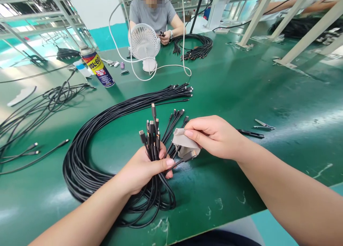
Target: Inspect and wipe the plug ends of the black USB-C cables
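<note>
My left hand [152, 164] is closed round a bunch of black USB cables [153, 140], their plugs standing up above the fingers. One cable plug [189, 156] with an orange tip points right, out past the left thumb. Pinched between the thumb and fingers of my right hand [211, 137] is a grey-beige cloth [184, 140], hanging just behind that plug. Whether cloth and plug touch, I cannot tell. Below the left hand the cables loop onto the table, and more cable ends [175, 117] lie behind it. A long curved bundle of black cables [77, 156] sweeps round on the left.
Behind the bundle stand a spray can [98, 67] and a white fan [145, 46] with a looping white cord. Loose cables [53, 96] lie left; tweezers [264, 126] and a black tool [252, 133] lie right. A person [152, 14] sits opposite near a coiled bundle [198, 46].
</note>
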### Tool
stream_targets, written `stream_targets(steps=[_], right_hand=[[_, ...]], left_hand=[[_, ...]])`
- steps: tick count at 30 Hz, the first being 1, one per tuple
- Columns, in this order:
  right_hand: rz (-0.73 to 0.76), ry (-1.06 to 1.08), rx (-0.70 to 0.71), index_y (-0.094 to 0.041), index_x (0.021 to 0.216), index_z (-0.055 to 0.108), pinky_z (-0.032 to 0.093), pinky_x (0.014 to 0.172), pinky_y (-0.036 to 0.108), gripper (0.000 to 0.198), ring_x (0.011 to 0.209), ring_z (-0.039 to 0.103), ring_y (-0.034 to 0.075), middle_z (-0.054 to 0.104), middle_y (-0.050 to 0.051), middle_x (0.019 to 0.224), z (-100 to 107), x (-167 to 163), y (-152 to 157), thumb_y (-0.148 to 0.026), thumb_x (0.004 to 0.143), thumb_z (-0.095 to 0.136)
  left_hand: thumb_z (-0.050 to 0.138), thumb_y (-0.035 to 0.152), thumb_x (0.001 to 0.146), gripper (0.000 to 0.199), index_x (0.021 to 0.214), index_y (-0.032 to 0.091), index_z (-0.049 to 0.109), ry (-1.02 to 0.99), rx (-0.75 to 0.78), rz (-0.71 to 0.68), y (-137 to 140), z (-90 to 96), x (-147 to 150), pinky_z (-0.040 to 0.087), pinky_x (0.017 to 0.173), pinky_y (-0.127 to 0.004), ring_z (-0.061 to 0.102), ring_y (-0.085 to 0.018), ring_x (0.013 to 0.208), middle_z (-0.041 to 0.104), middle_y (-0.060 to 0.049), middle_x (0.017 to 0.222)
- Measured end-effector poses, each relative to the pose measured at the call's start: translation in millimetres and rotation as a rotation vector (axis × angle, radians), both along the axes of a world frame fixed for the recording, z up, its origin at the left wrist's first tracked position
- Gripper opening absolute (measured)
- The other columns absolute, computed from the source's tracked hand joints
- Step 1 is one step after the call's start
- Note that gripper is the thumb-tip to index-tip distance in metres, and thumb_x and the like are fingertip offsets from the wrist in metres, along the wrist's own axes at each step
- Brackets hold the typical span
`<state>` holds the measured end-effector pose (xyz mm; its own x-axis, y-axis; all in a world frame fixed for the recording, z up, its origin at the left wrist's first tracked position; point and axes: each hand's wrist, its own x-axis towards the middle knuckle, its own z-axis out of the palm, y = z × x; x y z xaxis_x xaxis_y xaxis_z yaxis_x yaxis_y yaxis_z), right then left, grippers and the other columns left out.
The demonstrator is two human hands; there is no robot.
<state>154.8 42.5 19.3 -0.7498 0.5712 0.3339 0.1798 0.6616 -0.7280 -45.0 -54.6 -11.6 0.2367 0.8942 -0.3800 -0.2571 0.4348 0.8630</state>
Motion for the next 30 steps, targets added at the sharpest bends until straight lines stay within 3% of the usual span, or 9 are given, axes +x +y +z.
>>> stream_targets(steps=[4, 9, 15, 20, 23, 27, 30], right_hand=[[0.05, -0.001, 0.061, -0.015, 0.071, 0.061, 0.037, 0.053, 0.018, 0.024, 0.054, 0.05, 0.008, 0.059, -0.001, 0.06, 3, 7, 5, -0.017, 0.092, 0.051], [0.119, -0.002, -0.031, -0.013, 0.08, 0.069, 0.04, 0.052, 0.02, 0.019, 0.054, 0.055, 0.009, 0.065, 0.002, 0.064, 5, 12, 6, -0.014, 0.089, 0.053], [0.127, -0.01, -0.03, -0.013, 0.079, 0.068, 0.043, 0.057, 0.02, 0.017, 0.06, 0.057, 0.01, 0.067, 0.002, 0.068, -3, 6, 2, -0.012, 0.087, 0.053], [-0.028, 0.142, -0.291, -0.014, 0.081, 0.066, 0.046, 0.057, 0.022, 0.014, 0.062, 0.058, 0.011, 0.066, 0.002, 0.071, -4, 2, 4, -0.014, 0.087, 0.054], [-0.101, 0.245, -0.443, -0.016, 0.081, 0.065, 0.047, 0.057, 0.023, 0.014, 0.062, 0.059, 0.013, 0.066, 0.003, 0.073, -3, 2, 6, -0.024, 0.089, 0.058], [-0.149, 0.243, -0.511, -0.017, 0.076, 0.061, 0.043, 0.053, 0.024, 0.029, 0.057, 0.054, 0.012, 0.061, 0.001, 0.065, -3, 3, 6, -0.043, 0.088, 0.064], [-0.098, 0.205, -0.518, -0.017, 0.073, 0.056, 0.042, 0.052, 0.023, 0.033, 0.054, 0.051, 0.011, 0.056, 0.0, 0.063, -3, 2, 1, -0.045, 0.09, 0.061]], left_hand=[[0.082, 0.028, 0.072, 0.041, 0.068, 0.018, 0.042, 0.013, 0.006, -0.013, 0, -2.2, -2, 0.046, 0.062, -0.025, 0.061, -0.01, 0.054, 0.055, 0.008, 0.058], [0.082, 0.029, 0.072, 0.041, 0.069, 0.019, 0.042, 0.032, 0.02, -0.026, 1, -2.1, -2, 0.046, 0.064, -0.025, 0.061, -0.01, 0.054, 0.056, 0.008, 0.058], [0.084, 0.031, 0.069, 0.043, 0.068, 0.018, 0.043, 0.028, 0.012, -0.005, 0, 0.0, -1, 0.044, 0.058, -0.023, 0.061, -0.011, 0.055, 0.056, 0.007, 0.058], [0.083, 0.031, 0.071, 0.042, 0.067, 0.018, 0.043, 0.0, 0.01, -0.004, 1, 1.3, 0, 0.043, 0.058, -0.021, 0.061, -0.01, 0.056, 0.056, 0.007, 0.058], [0.083, 0.031, 0.071, 0.043, 0.066, 0.018, 0.043, -0.008, 0.019, -0.003, 1, 2.9, 1, 0.044, 0.059, -0.021, 0.061, -0.009, 0.056, 0.056, 0.007, 0.058], [0.083, 0.032, 0.071, 0.043, 0.066, 0.017, 0.043, -0.02, 0.024, -0.004, 0, 3.8, 1, 0.044, 0.059, -0.02, 0.061, -0.009, 0.056, 0.056, 0.007, 0.058], [0.083, 0.031, 0.071, 0.042, 0.066, 0.017, 0.043, -0.02, 0.022, -0.001, 0, 3.6, 1, 0.044, 0.058, -0.021, 0.061, -0.009, 0.056, 0.056, 0.007, 0.058]])
